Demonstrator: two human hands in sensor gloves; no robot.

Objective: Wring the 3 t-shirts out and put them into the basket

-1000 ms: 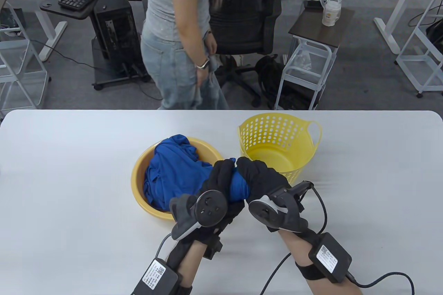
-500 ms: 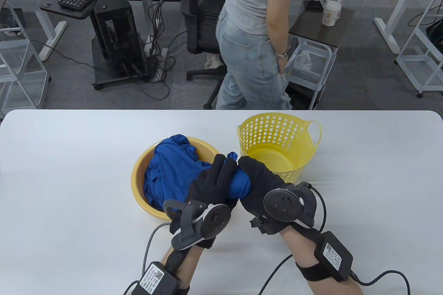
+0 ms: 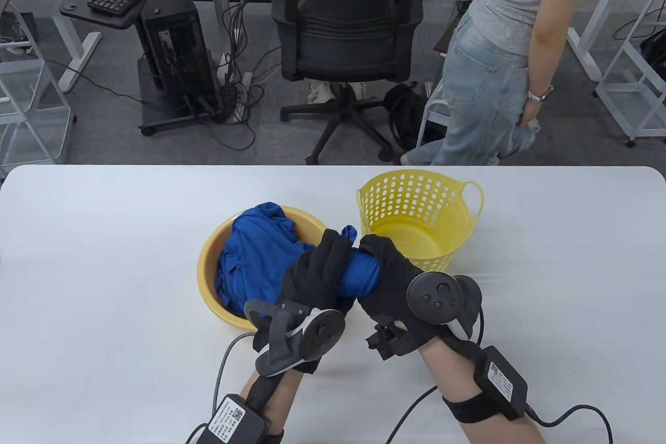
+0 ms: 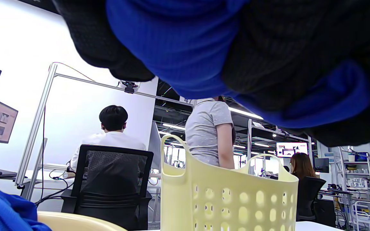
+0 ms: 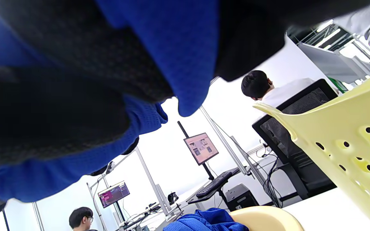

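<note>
A twisted roll of blue t-shirt (image 3: pixel 361 272) is gripped by both gloved hands just in front of the yellow basket (image 3: pixel 471 210), above the white table (image 3: pixel 104 267). The fingers of the left hand (image 3: pixel 317 277) are curled tightly round the left part of the roll, and the fingers of the right hand (image 3: pixel 390 277) are clenched round its right part, so that only a short band of blue cloth is left showing between the two gloves; a small tip of cloth is seen poking up above the knuckles, towards the basket. In the left wrist view the blue cloth (image 4: pixel 178 48) is seen wrapped by black fingers (image 4: pixel 284 41), and in the right wrist view the cloth (image 5: pixel 178 48) is likewise enclosed by gloved fingers (image 5: pixel 75 80). The rest of the blue fabric (image 3: pixel 255 256) is heaped in the yellow basin (image 3: pixel 208 267) to the left of the basket. The basket is seen to hold nothing. Compared with half a second ago, the grip on the roll is unchanged, but the right hand has been turned further, its tracker (image 3: pixel 437 298) now lying more to the right, and the person (image 3: pixel 499 48) behind the basket has walked on to the right.
</note>
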